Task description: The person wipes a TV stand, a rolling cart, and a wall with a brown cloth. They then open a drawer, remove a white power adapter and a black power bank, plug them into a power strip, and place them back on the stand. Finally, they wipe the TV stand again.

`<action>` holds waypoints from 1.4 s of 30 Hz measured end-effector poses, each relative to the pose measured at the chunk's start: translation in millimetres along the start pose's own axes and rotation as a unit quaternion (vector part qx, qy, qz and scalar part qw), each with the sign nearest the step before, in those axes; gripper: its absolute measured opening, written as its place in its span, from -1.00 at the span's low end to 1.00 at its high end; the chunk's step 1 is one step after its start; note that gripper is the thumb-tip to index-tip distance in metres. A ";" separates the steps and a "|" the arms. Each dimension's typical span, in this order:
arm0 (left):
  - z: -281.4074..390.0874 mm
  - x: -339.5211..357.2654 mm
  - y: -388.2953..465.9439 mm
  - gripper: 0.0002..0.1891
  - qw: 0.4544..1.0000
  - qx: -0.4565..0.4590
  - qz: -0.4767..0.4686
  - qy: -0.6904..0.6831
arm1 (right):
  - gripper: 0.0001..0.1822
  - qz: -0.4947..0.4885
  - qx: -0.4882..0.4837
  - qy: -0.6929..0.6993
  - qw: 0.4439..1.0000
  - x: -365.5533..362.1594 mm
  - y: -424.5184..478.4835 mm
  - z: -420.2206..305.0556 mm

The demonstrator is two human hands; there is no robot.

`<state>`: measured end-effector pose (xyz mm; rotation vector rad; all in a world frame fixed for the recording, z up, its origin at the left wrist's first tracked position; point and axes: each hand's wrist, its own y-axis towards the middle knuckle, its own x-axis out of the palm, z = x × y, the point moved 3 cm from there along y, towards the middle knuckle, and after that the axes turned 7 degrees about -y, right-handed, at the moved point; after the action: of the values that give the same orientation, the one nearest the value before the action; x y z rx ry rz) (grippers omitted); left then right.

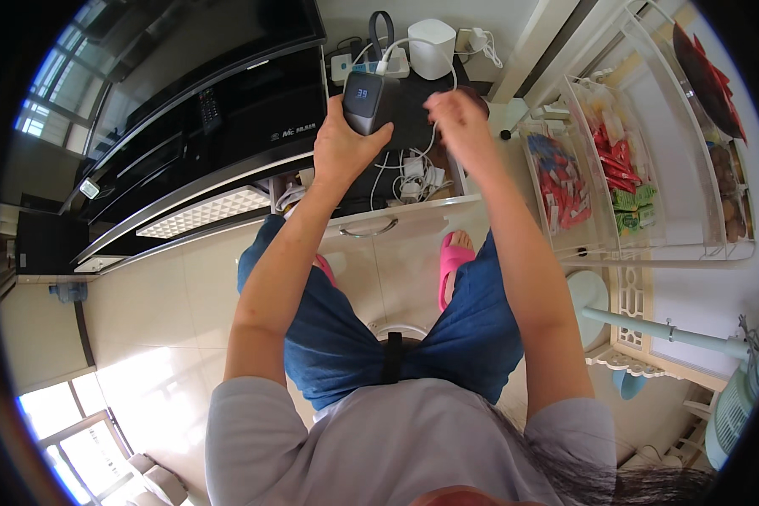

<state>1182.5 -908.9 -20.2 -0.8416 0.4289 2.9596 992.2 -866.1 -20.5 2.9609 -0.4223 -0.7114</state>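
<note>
My left hand (348, 148) holds a dark grey power bank (362, 101) with a lit display on its face. A white cable plug (382, 66) sits at the power bank's top end, and a dark loop strap (381, 31) rises behind it. From the plug the white charging cable (427, 42) arcs right and passes by my right hand (458, 117). That hand is blurred, its fingers curled; whether it grips the cable is unclear. Below both hands is an open drawer (411, 207) with white chargers and tangled cables (414, 177) inside.
A white router-like device (431, 49) and a power strip (341, 66) stand behind my hands. To the left are a television (183, 69) and a remote control (209, 111). Clear bins with packaged snacks (613, 164) stand at the right, above a pale green fan (730, 405).
</note>
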 end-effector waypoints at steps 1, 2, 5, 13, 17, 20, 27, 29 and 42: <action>0.2 2.4 -1.3 -0.16 1.000 -0.006 0.003 -0.024 | -0.55 -0.099 0.046 0.071 0.991 13.9 -3.3 1.8; 1.6 6.3 -3.4 -0.14 0.999 -0.012 0.006 -0.049 | -0.48 -0.119 0.059 0.113 0.985 25.4 -8.3 -0.8; 11.6 21.5 -15.3 -0.08 0.995 -0.014 -0.035 -0.090 | -0.29 -0.143 0.090 0.166 0.972 46.3 -13.6 -9.1; -3.9 36.1 -10.5 -0.43 0.904 0.034 -0.150 -0.399 | -0.49 -0.044 0.077 0.309 0.947 5.2 16.3 -0.4; -44.2 74.4 2.0 -0.61 0.919 -0.168 -0.205 -0.293 | -0.53 -0.027 0.025 0.354 0.935 -26.9 23.1 0.9; -85.8 123.8 7.4 -0.50 0.976 -0.026 -0.215 -0.025 | -0.51 -0.029 0.022 0.353 0.935 -30.0 26.4 6.9; -77.8 190.6 15.0 -0.61 0.962 0.022 -0.195 0.191 | -0.42 -0.065 0.075 0.401 0.911 -35.0 21.6 15.5; -85.3 200.5 18.7 -0.70 0.968 0.053 -0.170 0.179 | -0.46 -0.065 0.068 0.401 0.911 -33.9 22.1 11.9; -86.9 92.6 152.0 -0.82 0.987 0.047 0.086 0.127 | -0.41 -0.034 0.191 0.327 0.925 -13.5 51.5 42.0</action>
<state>1131.5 -1082.5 -100.7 -1.2356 0.6796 2.9609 948.7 -911.8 -45.4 3.3190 -0.4322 0.4267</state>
